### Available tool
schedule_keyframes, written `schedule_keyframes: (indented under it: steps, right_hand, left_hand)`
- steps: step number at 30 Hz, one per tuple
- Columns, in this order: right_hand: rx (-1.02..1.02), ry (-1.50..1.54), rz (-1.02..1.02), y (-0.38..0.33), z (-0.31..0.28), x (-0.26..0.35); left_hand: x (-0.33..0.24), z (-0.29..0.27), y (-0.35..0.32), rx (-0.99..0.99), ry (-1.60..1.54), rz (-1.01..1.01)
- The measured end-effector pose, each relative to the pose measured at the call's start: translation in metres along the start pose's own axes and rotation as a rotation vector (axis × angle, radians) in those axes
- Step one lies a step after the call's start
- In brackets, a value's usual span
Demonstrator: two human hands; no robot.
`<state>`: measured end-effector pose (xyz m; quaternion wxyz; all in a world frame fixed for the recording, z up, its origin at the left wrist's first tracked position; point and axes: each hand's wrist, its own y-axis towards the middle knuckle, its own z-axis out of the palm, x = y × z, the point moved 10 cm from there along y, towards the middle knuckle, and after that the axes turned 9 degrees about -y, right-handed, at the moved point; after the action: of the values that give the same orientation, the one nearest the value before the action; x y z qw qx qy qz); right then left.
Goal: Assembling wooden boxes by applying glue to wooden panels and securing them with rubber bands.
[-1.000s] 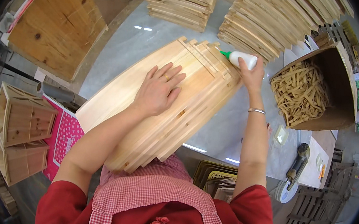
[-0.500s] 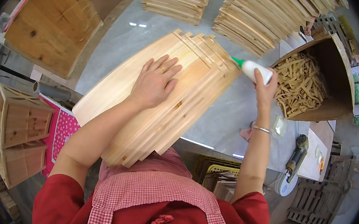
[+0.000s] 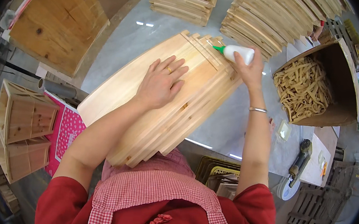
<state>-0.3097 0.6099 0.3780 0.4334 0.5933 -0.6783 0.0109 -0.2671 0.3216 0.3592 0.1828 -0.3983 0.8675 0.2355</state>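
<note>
A staggered stack of pale wooden panels (image 3: 128,102) lies slantwise before me, its near end jutting over the table edge. My left hand (image 3: 161,83), with a ring on one finger, rests flat on the top panel, fingers spread. In my right hand (image 3: 248,69) is a white squeeze bottle (image 3: 237,54) with a green nozzle, tilted on its side. The nozzle points left, over the stepped far ends of the panels, where narrow grooves or strips run across. Whether the tip touches the wood I cannot tell.
Tall stacks of wooden panels (image 3: 259,22) stand along the far side of the grey table (image 3: 116,48). A cardboard box (image 3: 344,81) of tan strips sits at the right. Near it lie a power tool (image 3: 300,157) and a white round lid (image 3: 288,189). Wooden boxes (image 3: 28,118) stand at the left.
My right hand has brought the bottle leftward and slightly up, from beside the stack's right corner to over its far ends. My left hand stays flat on the top panel.
</note>
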Motion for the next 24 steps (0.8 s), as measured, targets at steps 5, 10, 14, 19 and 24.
schedule_keyframes:
  steps: [5,10,14,19,24]
  right_hand:
    - [0.064,-0.043,0.0,-0.028,-0.054,-0.015]
    - [0.076,-0.069,0.045,-0.042,-0.078,-0.019]
    - [0.031,0.066,0.148,-0.038,-0.06,-0.016]
    - [0.0,0.247,0.195,-0.021,0.005,0.014]
    - [0.043,0.069,0.086,-0.005,0.03,0.05]
  left_hand:
    - [0.003,-0.001,0.001,0.002,0.011,-0.01]
    - [0.004,-0.001,0.0,-0.004,0.01,-0.015]
    - [0.006,-0.001,-0.001,0.0,-0.006,-0.021]
    - [0.003,0.0,-0.002,-0.002,-0.014,-0.011]
    - [0.002,0.0,-0.001,0.01,-0.027,-0.02]
